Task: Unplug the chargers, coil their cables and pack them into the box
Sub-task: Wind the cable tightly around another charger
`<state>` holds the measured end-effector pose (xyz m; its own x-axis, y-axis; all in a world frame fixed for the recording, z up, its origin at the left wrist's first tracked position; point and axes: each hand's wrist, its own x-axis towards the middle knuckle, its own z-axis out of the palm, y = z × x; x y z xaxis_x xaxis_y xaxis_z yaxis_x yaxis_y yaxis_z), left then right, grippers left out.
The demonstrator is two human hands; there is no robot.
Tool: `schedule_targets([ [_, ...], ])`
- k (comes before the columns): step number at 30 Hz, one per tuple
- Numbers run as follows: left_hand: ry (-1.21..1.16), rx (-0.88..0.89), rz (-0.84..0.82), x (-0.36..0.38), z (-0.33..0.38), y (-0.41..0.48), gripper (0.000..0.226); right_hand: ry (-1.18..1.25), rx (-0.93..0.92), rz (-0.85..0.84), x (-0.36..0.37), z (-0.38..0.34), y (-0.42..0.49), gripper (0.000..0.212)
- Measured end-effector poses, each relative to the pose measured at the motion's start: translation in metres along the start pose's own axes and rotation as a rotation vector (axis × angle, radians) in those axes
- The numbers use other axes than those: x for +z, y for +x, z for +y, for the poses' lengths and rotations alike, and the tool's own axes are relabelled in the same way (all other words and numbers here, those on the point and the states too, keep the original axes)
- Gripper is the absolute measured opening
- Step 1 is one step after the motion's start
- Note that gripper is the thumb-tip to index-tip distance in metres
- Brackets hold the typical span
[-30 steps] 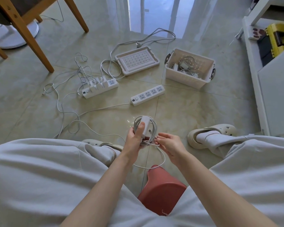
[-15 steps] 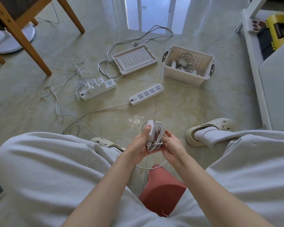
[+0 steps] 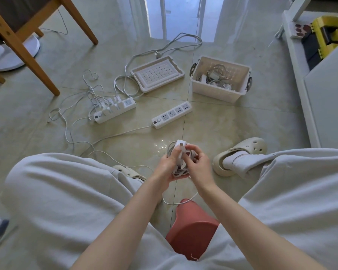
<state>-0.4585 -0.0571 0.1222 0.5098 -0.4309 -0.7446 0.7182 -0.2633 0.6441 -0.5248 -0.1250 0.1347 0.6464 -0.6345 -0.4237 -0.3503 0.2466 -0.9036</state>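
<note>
While seated on a red stool [image 3: 193, 230] at 6 o'clock, person works low centre. Left hand [image 3: 167, 167] curled tight round charger [image 3: 177, 146] and coiled cable [image 3: 179, 173], thumb on the charger body. Right hand [image 3: 199, 166] pinches a cable strand at the coil top, other fingers loosely bent. Loose cable tail loops down to the stool edge. From the hands: box [image 3: 213, 93] at 1 o'clock on the floor, lid off, chargers and cables already inside. Lid [image 3: 157, 76] at 11 o'clock, beside the box. Near strip [image 3: 172, 114] at 12 o'clock, nothing plugged in. Loaded strip [image 3: 115, 110] at 10 o'clock, several chargers plugged in, cables tangled round it. Chair [image 3: 27, 55] at far 10 o'clock.
</note>
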Motion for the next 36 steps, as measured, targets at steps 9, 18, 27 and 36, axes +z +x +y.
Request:
schedule_targets([
  [9,0.072,0.155,0.024,-0.005,0.027,0.009,0.026,-0.657,-0.503,0.055,0.005,-0.019,0.028,0.010],
  [18,-0.087,0.099,-0.121,-0.014,0.045,0.014,0.046,-0.607,-0.698,-0.164,0.013,-0.052,0.039,0.007],
  [27,-0.169,0.523,-0.086,-0.009,0.075,0.046,0.064,-0.185,-0.220,0.031,0.021,-0.107,0.111,0.010],
  [36,0.162,0.632,0.174,0.006,0.090,0.093,0.055,-0.217,0.151,-0.029,0.020,-0.084,0.202,0.021],
])
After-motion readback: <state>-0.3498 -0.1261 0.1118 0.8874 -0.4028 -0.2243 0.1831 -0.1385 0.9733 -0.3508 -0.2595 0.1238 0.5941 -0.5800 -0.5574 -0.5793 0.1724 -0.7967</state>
